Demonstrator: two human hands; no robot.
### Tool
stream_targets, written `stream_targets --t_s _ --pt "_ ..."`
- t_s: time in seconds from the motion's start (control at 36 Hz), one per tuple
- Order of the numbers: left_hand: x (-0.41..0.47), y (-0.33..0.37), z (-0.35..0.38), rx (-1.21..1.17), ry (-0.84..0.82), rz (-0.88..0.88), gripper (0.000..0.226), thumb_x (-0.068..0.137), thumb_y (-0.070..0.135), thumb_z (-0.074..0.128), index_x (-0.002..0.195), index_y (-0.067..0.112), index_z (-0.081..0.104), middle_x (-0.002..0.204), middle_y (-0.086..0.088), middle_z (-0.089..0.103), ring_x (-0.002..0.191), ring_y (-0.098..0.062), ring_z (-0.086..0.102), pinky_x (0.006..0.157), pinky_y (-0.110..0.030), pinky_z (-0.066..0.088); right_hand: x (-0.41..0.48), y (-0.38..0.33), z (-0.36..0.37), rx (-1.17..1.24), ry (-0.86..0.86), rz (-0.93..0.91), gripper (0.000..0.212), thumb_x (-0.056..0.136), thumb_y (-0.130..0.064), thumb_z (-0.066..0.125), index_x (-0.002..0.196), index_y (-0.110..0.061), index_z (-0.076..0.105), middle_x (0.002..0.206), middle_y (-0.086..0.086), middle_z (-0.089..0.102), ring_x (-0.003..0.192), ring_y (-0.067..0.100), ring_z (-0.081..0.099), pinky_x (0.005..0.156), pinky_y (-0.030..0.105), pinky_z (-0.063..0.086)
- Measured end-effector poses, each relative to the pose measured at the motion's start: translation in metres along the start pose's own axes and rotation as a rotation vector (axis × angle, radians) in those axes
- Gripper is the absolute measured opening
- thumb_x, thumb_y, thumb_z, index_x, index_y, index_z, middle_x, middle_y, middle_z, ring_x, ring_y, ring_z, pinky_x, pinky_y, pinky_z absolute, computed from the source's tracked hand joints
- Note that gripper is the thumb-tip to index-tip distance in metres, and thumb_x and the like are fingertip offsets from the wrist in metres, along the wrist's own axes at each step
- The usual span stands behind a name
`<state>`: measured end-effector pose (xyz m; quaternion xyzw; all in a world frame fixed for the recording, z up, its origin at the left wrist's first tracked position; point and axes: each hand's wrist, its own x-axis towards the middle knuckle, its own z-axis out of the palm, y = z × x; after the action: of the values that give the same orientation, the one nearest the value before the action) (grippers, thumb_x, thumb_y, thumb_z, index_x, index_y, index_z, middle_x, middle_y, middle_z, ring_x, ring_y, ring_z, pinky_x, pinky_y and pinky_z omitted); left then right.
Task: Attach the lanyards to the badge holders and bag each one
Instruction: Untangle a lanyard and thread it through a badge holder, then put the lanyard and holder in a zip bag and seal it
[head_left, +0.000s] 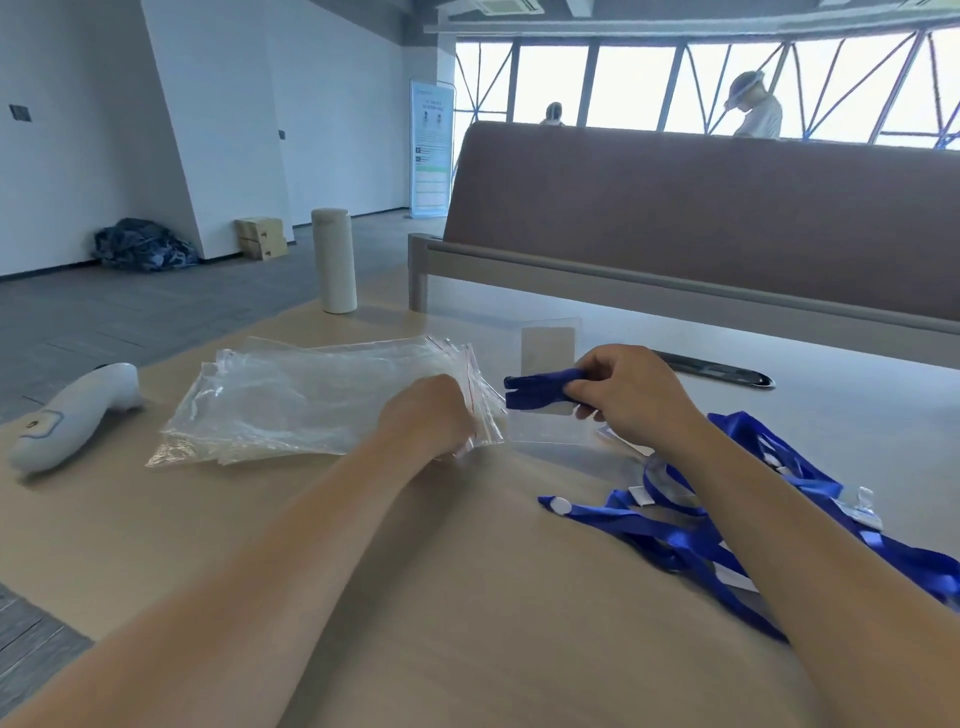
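Fingers (602, 384) of the right hand (631, 400) are curled tight around a bunched blue lanyard (535, 391), and a clear badge holder (551, 348) stands upright just behind it. The left hand (428, 415) sits on the zip edge of the bag stack (311, 395), but I can't tell if it's pinching one. The lanyard pile (727, 525) lies on the worktop (441, 571) off to the right.

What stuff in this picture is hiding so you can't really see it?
All in the head view:
- Fingertips of the left hand: behind the hand itself, at the edge of the bags; pinching a bag or not is unclear.
- Any clip between folded lanyard and badge holder: covered by the right hand.
- The lanyard pile: cut by the right edge, crossed by the forearm.
- The poster: words too small.
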<state>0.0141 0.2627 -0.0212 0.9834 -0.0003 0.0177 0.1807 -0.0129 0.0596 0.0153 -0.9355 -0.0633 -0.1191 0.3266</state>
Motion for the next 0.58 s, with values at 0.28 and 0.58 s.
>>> stream_targets --t_s 0.28,0.58 --pt "0.004 0.020 -0.030 -0.393 0.075 0.116 0.015 0.085 0.009 0.058 0.080 0.005 0.071 0.075 -0.004 0.066 0.061 -0.017 0.056 0.061 -0.028 0.049 0.001 -0.007 -0.026 0.017 0.091 -0.013 0.005 0.091 -0.018 0.063 0.091 -0.018 0.068 0.073 0.001 0.071 0.070 0.018 0.067 0.069 0.032 0.055" --pt "0.004 0.054 -0.018 -0.409 0.051 0.211 0.014 0.084 0.009 0.068 0.082 0.022 0.062 0.086 0.002 0.065 0.066 -0.015 0.058 0.056 -0.023 0.045 0.000 -0.007 -0.068 -0.055 0.152 0.003 0.006 0.095 -0.021 0.060 0.099 -0.018 0.064 0.078 0.003 0.069 0.060 0.010 0.058 0.052 0.019 0.040"
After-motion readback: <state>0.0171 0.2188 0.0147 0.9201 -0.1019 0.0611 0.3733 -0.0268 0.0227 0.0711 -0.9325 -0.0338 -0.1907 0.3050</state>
